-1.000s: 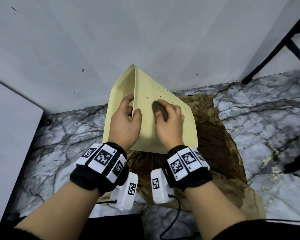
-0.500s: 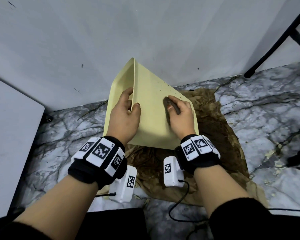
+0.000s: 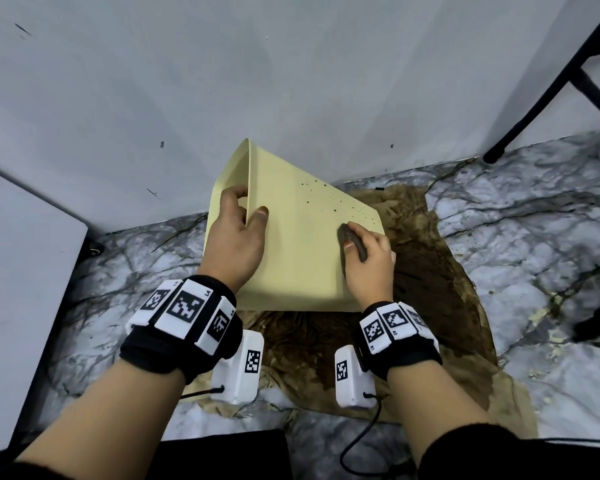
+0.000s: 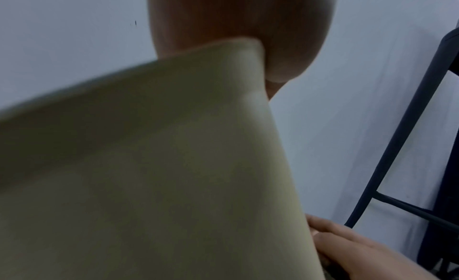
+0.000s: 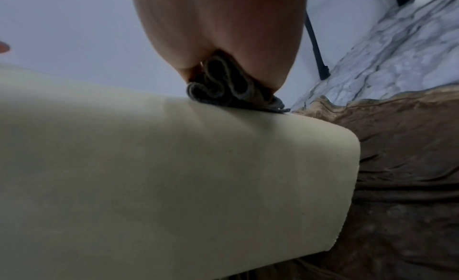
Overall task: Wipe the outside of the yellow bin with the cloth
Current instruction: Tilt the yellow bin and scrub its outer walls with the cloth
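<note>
The pale yellow bin [image 3: 298, 237] lies tipped on its side on the floor, its open mouth facing left toward the wall. My left hand [image 3: 238, 233] grips its rim, fingers inside and thumb on the outer wall; the left wrist view shows the bin [image 4: 154, 176] close up. My right hand [image 3: 368, 258] holds a bunched dark grey cloth [image 3: 352, 242] and presses it on the bin's upper side near its right edge. The right wrist view shows the folded cloth [image 5: 223, 92] squeezed under the palm against the bin [image 5: 174, 176]. Small dark specks [image 3: 329, 199] dot the wall above the cloth.
A stained brown sheet [image 3: 440, 292] lies under and right of the bin on a marble-patterned floor [image 3: 534, 237]. A white wall [image 3: 291, 81] stands close behind. Black metal legs [image 3: 548, 88] rise at the right. A white panel [image 3: 18, 289] stands at the left.
My right hand has slid the cloth rightward across the bin's side, from the middle to near its right edge. The left hand keeps its grip on the rim.
</note>
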`<state>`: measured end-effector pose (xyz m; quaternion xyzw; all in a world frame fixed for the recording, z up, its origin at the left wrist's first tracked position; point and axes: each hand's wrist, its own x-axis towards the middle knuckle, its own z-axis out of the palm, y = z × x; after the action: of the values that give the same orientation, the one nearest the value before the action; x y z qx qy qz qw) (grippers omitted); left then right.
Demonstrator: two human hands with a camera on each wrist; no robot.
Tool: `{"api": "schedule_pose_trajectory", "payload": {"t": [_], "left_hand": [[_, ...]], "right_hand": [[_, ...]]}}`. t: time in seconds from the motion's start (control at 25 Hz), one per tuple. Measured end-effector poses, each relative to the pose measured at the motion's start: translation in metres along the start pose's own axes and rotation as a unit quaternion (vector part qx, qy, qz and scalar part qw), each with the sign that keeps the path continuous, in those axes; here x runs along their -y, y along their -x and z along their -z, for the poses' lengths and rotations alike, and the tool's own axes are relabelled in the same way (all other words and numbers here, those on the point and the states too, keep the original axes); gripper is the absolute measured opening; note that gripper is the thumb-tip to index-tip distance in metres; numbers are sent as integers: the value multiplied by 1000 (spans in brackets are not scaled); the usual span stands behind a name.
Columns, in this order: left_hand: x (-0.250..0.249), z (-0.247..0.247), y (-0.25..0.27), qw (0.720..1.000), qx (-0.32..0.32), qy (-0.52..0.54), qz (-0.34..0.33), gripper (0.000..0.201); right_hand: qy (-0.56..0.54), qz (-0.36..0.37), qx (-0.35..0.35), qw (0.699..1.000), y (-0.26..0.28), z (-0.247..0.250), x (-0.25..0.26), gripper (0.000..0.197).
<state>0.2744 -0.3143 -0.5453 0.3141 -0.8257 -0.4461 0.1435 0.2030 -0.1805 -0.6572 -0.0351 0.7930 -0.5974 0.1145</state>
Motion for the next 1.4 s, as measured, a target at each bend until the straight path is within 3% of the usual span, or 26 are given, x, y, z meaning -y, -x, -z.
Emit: {"api": "schedule_pose_trajectory", "payload": {"t": [0.2, 0.4, 0.6, 0.88, 1.16, 1.28, 1.4], "left_hand": [[0, -4, 3, 999, -35, 20, -34, 29], [1, -13, 14, 996, -43, -11, -81, 32], [4, -11, 14, 994, -52, -36, -94, 34], [10, -7, 14, 994, -41, -20, -99, 34], [8, -8, 16, 995, -21, 18, -92, 33], [9, -8, 16, 995, -20, 15, -95, 32], [8, -9, 14, 995, -27, 12, -97, 32]], "right_hand": [[-14, 14, -14, 1000, 7, -5, 11, 33], [-35, 142, -26, 989, 24, -30, 55, 35], [-36, 186, -12, 982, 26, -32, 57, 37], [-33, 43, -44, 998, -3, -3, 2, 33], [-11, -106, -57, 993, -15, 23, -41, 35], [-25, -125, -69, 989, -12, 20, -35, 35], [-54, -84, -66, 993, 1, 7, -11, 36]]}}
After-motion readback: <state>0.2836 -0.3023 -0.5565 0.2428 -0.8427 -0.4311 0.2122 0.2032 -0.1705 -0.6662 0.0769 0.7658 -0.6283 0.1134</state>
